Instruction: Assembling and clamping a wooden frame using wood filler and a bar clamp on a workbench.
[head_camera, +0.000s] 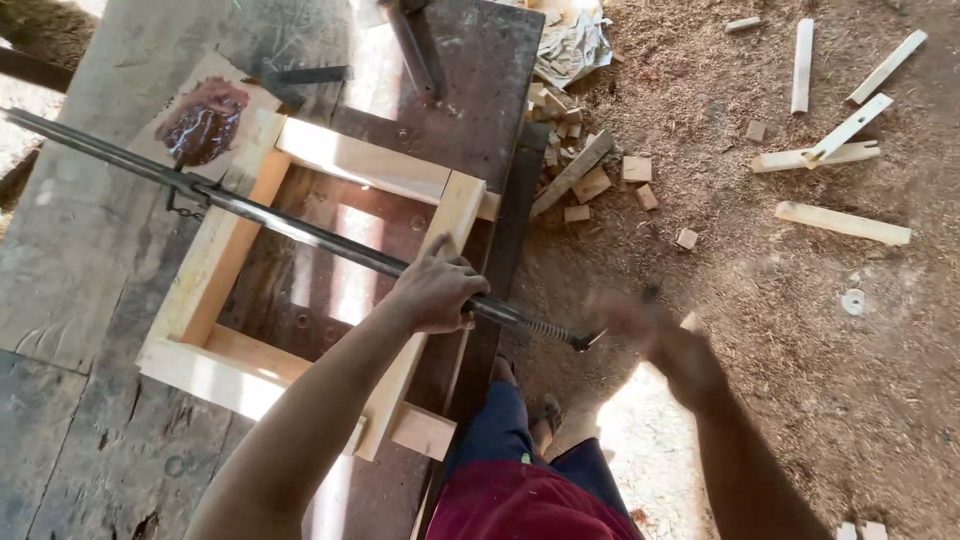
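Note:
A pale wooden frame (365, 160) lies flat on a dark, worn workbench (80, 420). A long steel bar clamp (270, 215) runs diagonally across the frame, from the upper left to its threaded end (548, 330) past the bench edge. My left hand (436, 290) is closed around the bar just beyond the frame's right rail. My right hand (645, 330) is blurred with motion, right beside the clamp's threaded end, off the bench over the floor; whether it holds anything cannot be made out.
A dark reddish glue blot (203, 120) sits on a board at the frame's upper left. Several wood offcuts (590, 180) and loose slats (842, 222) lie on the sawdust floor to the right. My feet (545, 410) stand by the bench edge.

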